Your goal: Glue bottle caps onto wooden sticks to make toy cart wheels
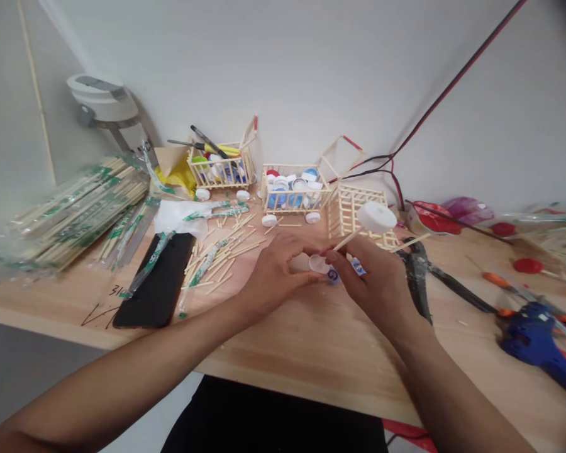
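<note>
- The left forearm is angled in over the front edge of the table [283, 343]; a translucent cap [317, 263] is pinched between thumb and curved fingers of the left hand [276, 267]
- By the right hand [382, 277], fingers bent, a thin stick [346, 240] is gripped, a white cap [376, 217] at its far end
- Both caps are held between the front edge and a stick cart [265, 196] near the back edge

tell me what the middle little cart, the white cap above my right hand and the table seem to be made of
Middle cart: probably bare wood or bamboo, matte, judging by its thin pale slats.
White cap: likely plastic, smooth with little shine, from its even colour and clean round edge.
Table: wood or wood-look laminate, satin; visible grain fits both.
</note>
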`<control>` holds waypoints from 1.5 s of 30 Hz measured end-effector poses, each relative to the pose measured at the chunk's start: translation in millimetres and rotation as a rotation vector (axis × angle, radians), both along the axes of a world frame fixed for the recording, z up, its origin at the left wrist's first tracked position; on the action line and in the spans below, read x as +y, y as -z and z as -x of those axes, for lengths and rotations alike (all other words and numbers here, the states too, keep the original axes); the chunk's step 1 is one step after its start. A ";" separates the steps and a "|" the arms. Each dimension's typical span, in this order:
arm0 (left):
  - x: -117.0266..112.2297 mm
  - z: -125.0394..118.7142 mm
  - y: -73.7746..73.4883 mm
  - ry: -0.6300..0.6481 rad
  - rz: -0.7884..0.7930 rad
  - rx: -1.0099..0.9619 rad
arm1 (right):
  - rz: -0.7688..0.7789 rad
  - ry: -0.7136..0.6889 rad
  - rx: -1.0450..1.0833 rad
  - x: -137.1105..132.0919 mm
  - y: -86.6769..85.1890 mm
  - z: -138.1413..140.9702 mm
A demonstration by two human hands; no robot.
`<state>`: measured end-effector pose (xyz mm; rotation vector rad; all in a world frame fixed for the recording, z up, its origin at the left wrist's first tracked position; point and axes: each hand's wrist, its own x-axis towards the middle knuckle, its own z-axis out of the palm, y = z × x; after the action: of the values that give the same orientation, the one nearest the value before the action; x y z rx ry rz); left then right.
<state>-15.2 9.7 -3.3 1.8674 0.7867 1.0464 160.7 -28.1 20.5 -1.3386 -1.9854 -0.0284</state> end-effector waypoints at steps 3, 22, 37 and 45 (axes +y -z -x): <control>0.8 -0.8 0.8 0.002 0.029 0.013 | 0.014 -0.003 0.002 0.4 0.5 -1.1; 2.0 -3.3 3.4 0.006 0.002 0.077 | 0.064 -0.024 -0.014 -0.2 1.3 0.1; 0.4 -3.9 3.3 0.005 -0.003 0.054 | 0.047 -0.050 0.013 1.2 3.8 -0.9; -0.3 -4.2 2.2 -0.003 -0.012 0.058 | 0.008 -0.051 -0.004 2.9 6.2 -0.2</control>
<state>-11.0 9.4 -5.5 1.9145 0.8195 1.0045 160.9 -25.2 14.3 -1.2937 -2.0240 -0.0001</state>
